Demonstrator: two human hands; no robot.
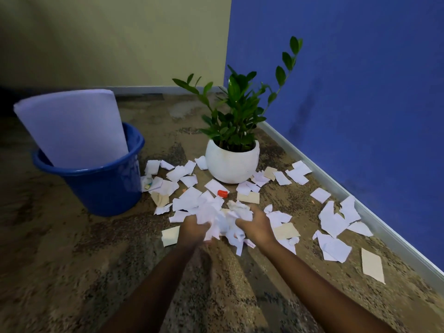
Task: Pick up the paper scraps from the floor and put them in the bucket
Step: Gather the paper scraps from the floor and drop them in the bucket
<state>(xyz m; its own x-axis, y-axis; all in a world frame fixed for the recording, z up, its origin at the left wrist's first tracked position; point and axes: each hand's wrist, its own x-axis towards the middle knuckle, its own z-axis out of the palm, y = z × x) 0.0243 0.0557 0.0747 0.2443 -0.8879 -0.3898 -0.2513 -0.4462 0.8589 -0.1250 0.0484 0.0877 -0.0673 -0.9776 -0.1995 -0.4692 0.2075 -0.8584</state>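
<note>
1. My left hand (195,230) and right hand (256,226) curl in from either side around a wad (219,218) of crumpled white paper. The fingers of both are clenched into it. The wad sits low over the floor (72,260); I cannot tell whether it is lifted clear.
2. I judge this to be the gathering step: one handful is collected, but none of it has reached the bucket. A few pieces hang loose below my palms, so the hold looks incomplete.
3. Loose scraps (332,219) lie all around my hands. There is a thick patch just beyond my fingers and more off to the right, near the wall (360,92). A few are tan among the white.
4. A small red cap (222,193) sits among the scraps just beyond the wad. It is not paper, so I would leave it.
5. A white pot (231,164) with a plant stands farther out, with scraps just beside its base.
6. The bucket (103,188) stands upright to my front-left. A big sheet (72,126) leans out of it and covers the far part of its mouth.
7. Next I need to squeeze tighter, lift, and swing left over the near rim. I should let go in front of the sheet and watch that the dangling pieces do not drop. Most of the floor is yet to be cleared.
</note>
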